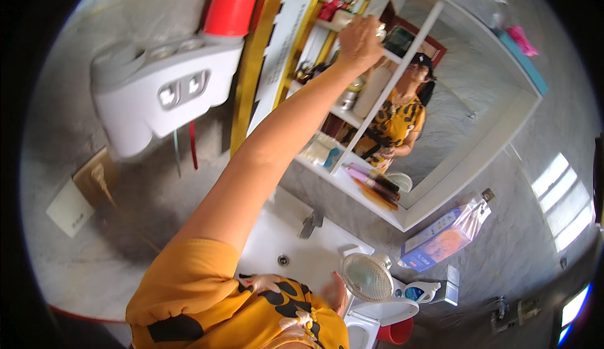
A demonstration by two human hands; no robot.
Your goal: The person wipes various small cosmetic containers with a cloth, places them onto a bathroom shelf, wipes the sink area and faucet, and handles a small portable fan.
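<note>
My left hand [361,42] is raised to an upper shelf of the white mirrored cabinet [465,193], with its fingers curled. A small shiny thing shows by the fingers, but the grip on it is unclear. My right hand [337,294] is low beside the shirt, mostly hidden and blurred; what it holds cannot be told. Near it is a round mesh-faced object [367,277]. Below the cabinet is a white washbasin [269,235] with a metal faucet [311,224]. Hairbrushes [373,181] lie on the bottom shelf.
A white wall-mounted dispenser [165,94] carries a red cup [230,12] at left, above a plugged-in cord [101,179]. A blue-printed package [443,235] hangs at right. Below it are a white detergent bottle [422,292] and a red bucket [396,331]. The mirror reflects a person wearing a cap.
</note>
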